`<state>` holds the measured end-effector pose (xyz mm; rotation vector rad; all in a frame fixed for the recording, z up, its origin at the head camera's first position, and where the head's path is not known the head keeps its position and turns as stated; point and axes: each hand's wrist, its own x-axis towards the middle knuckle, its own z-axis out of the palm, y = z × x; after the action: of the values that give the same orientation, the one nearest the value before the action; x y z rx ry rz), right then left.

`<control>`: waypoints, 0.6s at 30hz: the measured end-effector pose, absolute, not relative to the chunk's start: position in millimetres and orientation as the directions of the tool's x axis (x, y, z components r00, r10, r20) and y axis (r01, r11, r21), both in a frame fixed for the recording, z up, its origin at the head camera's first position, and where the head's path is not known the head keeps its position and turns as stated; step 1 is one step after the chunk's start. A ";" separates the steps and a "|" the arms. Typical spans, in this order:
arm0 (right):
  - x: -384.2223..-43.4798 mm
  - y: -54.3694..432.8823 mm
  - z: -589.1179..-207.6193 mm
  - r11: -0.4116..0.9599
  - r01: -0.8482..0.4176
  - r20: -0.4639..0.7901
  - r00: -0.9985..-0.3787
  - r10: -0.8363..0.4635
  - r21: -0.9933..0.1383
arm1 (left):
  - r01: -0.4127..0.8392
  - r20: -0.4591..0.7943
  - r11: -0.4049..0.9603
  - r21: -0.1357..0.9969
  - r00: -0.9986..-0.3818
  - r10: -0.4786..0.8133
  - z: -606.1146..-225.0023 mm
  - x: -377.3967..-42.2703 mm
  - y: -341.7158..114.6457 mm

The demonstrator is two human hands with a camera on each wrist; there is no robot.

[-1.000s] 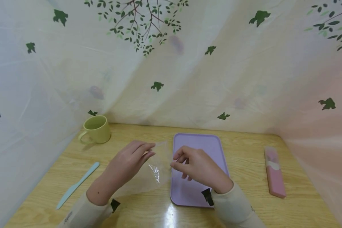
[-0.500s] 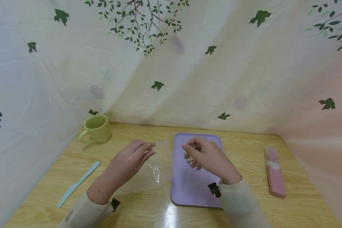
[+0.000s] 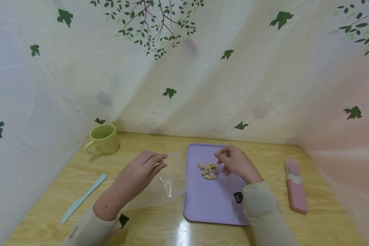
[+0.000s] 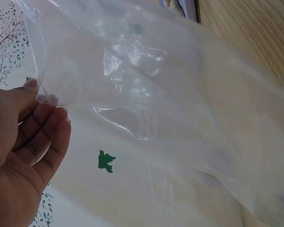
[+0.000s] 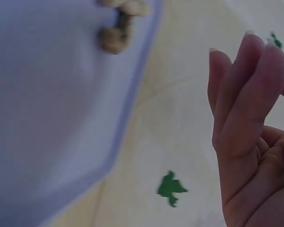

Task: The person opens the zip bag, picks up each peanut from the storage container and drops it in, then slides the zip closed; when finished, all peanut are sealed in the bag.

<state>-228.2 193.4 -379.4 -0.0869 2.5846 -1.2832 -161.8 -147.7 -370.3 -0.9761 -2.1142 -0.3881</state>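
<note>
Pinching the clear bag [image 3: 167, 186] in our left hand [image 3: 139, 173], we hold our right hand [image 3: 237, 164], loosely curled and seemingly bare, near peanuts [image 3: 207, 177] on the tray [image 3: 210, 206]; brushing them could scatter them.

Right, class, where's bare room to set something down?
Bare: table between purple tray and pink case, beyond the sleeve; the tray's near left part; table between green mug and blue knife. Crowded: around the peanuts by the right grip; left of the tray, where the left grip pinches a clear bag.
</note>
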 end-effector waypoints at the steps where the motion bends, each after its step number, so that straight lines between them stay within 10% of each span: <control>1: -230.7 194.4 -384.9 0.627 0.068 -0.215 -0.963 -0.161 -0.776 | 0.748 0.746 0.663 -0.040 -0.419 0.518 -370.2 -161.7 -147.8; 18: -239.4 193.5 -421.8 0.781 0.098 -0.322 -0.937 -0.138 -0.617 | 0.746 0.741 0.665 -0.045 -0.422 0.523 -369.3 -161.9 -148.6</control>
<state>-239.4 193.5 -421.8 -0.0307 2.6218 -0.9363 -161.9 -148.6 -369.3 -0.9761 -2.1216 -0.3761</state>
